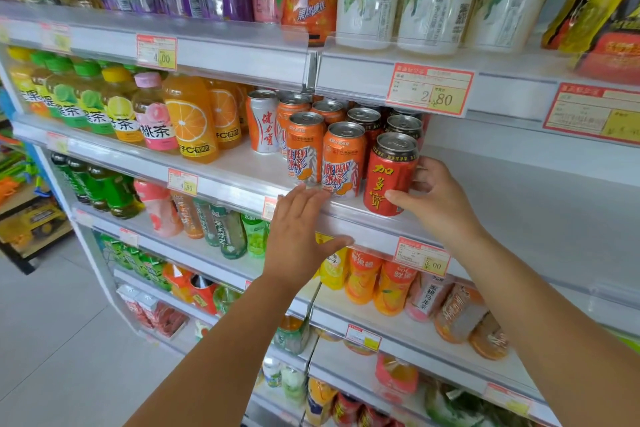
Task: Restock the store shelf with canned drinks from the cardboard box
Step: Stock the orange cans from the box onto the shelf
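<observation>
**Red can gripped at the shelf's front edge**

A red can (389, 177) stands upright at the front lip of the shelf (367, 227), just right of two orange cans (343, 159). The right hand (433, 199) grips it, thumb across its lower front, fingers curled round its far side. The left hand (298, 239) lies flat against the lip, fingers straight and together, tips at the orange cans' base, holding nothing. Bare white shelf opens to the red can's right.

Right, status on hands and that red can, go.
Right hand grips red can at shelf front. Left hand open, fingertips by orange cans. Nothing blocking.
</observation>
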Demonstrator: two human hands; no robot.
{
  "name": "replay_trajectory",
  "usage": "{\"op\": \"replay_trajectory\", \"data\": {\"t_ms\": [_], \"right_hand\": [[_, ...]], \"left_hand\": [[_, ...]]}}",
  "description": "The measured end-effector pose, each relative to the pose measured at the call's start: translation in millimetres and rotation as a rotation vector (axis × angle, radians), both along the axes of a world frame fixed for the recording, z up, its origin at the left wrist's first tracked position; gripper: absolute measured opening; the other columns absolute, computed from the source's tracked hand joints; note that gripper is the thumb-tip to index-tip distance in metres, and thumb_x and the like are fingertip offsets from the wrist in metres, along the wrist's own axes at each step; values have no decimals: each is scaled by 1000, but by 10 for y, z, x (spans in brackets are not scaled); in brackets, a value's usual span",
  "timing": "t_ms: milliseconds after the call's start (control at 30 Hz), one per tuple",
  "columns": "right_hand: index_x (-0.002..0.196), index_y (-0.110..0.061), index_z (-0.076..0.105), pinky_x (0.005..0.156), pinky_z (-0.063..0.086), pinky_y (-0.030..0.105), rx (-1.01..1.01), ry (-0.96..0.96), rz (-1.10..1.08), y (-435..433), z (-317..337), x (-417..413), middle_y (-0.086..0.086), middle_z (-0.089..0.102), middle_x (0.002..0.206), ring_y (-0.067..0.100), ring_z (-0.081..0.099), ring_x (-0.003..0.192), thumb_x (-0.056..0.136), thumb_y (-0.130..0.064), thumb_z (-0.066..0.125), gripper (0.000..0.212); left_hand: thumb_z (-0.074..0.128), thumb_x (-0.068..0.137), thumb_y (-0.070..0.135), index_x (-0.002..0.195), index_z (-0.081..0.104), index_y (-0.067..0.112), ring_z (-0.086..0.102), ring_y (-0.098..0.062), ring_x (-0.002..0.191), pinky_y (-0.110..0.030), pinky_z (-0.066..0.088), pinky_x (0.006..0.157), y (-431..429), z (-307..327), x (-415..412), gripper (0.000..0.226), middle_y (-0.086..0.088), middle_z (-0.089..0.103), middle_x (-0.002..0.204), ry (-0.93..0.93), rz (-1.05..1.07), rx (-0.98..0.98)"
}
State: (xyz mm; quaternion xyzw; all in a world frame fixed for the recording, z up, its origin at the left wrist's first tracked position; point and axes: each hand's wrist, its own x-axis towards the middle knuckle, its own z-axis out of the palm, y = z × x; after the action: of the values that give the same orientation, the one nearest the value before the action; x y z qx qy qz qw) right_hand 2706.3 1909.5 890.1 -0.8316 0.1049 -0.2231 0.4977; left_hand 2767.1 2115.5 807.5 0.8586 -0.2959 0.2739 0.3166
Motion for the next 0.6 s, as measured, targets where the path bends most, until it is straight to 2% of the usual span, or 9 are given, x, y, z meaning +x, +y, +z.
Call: {"op": "replay_trajectory", "data": {"t_ms": [100,200,300,433,600], "right_hand": [[121,-27,44,79,41,18,-37,32,-18,66,-28,18,-9,59,110,1,57,93,68,-25,84,66],[120,-23,45,85,44,25,-83,20,-79,94,-48,64,-2,56,117,11,59,102,62,-38,87,74],[114,-24,43,81,43,25,-93,5,-92,99,-30,53,-4,59,113,11,59,99,67,-33,85,64],[124,-24,45,84,38,24,-144,24,-126,107,-21,1,-5,42,116,15,56,98,70,-36,83,67],[120,-25,45,80,40,24,-105,48,-62,117,3,33,-12,56,108,12,59,96,73,-36,81,60]], "left_hand": [[63,71,68,131,56,17,40,-24,136,-54,38,107,-2,-20,9,79,0,57,132,3,-3,-5],[64,71,68,131,55,17,39,-24,136,-54,38,107,2,-35,23,79,0,56,133,0,-9,-5],[66,71,67,131,55,17,39,-23,137,-53,37,108,7,-45,27,79,1,56,134,-4,-6,-4],[66,71,67,131,55,17,38,-22,138,-54,36,109,7,-53,27,79,1,56,134,0,0,-2],[67,72,68,131,54,19,38,-21,138,-53,35,110,7,-65,29,78,3,56,133,1,-4,-3]]}}
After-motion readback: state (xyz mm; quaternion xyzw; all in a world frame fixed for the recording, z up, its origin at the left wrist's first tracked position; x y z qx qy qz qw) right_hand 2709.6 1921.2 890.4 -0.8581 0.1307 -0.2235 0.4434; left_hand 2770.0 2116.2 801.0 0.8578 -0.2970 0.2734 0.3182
